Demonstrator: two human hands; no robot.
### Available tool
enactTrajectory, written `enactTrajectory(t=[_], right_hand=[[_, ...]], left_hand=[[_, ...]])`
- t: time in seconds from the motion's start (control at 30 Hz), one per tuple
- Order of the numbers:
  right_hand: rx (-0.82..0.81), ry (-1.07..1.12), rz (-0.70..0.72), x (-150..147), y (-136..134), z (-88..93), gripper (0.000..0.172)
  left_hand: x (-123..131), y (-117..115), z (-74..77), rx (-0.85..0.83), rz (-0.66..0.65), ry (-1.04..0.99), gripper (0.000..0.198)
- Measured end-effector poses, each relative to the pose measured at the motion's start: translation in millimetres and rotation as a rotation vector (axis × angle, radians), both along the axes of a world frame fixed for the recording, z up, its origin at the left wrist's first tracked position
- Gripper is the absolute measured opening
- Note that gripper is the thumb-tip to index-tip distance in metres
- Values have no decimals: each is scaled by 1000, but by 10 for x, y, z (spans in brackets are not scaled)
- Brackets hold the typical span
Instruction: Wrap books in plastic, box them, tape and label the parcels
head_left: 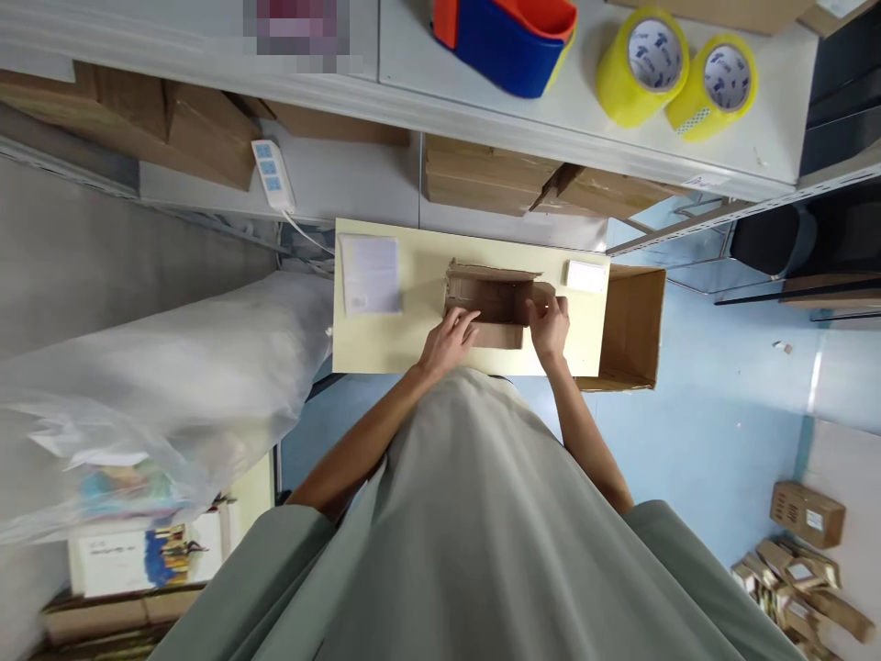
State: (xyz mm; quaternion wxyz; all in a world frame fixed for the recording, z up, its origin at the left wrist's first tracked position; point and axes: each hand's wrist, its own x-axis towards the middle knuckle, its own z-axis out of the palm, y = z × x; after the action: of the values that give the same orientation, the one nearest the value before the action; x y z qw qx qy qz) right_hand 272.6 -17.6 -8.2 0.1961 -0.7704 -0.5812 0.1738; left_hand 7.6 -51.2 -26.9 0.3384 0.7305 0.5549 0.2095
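Observation:
A small cardboard box (499,336) with its top open lies on the pale yellow table (427,358) in front of me. My left hand (447,341) is at the box's near left edge, fingers over the wall and thumb lower on the outer side. At the right end, my right hand (550,330) has its bent fingers on a raised flap (544,292). Inside, the box looks dark, and I make out no contents. A printed paper sheet (371,274) lies left of the box. Toward the table's far right corner is a small white flat object (585,276).
Above the table runs a shelf (413,83) with yellow tape rolls (643,69) and a blue and orange holder (513,41). A power strip (273,174) sits behind. A large carton (633,330) stands right; a bulky plastic-wrapped bundle (172,358) is left. Parcels (791,574) lie lower right.

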Motion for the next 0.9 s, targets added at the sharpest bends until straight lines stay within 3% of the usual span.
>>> enactTrajectory(t=[0.13,0.23,0.33,0.43,0.53,0.67,0.77,0.9], right_hand=[[73,57,83,-464,-69,274,53],[14,169,196,-1084,-54,322,49],[-125,342,305,-1800,40,141,43],[-316,470,332,-2418,232,-224,39],[-496,411,256,-2820,486,-615,37],[-618,329,97,-3059,756,-959,40],[-630,317,28,-3104,837,-1061,36],[-611,296,8,-3105,818,-1050,23]], left_hand=[[-604,-23,-25,15,237,-85,35],[-1189,91,-250,-22,407,-71,31],[-1710,259,-594,-119,537,-45,32],[-2039,414,-923,-203,623,-21,38],[-2175,519,-1135,-212,593,9,45],[-2226,572,-1246,-181,523,30,51],[-2258,566,-1286,-209,525,37,49],[-2283,528,-1323,-217,521,64,47]])
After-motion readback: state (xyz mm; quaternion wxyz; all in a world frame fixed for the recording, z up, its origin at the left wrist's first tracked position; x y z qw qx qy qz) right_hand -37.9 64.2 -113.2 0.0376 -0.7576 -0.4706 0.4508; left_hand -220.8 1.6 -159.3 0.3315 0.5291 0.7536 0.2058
